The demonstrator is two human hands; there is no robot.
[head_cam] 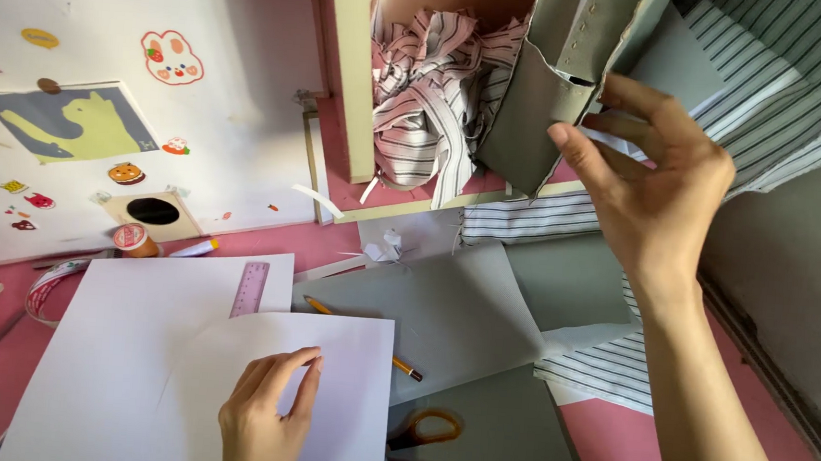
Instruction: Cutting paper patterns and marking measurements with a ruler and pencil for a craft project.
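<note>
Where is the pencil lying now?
The pencil lies mid-frame on the grey card, partly under the white paper, right of the purple ruler.

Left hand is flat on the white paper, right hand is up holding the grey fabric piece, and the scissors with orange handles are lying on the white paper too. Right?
Not quite. The head view shows the scissors lying on grey fabric, just right of the white paper, not on it. The rest holds: the left hand rests on the white paper and the right hand holds up the grey fabric piece.
</note>
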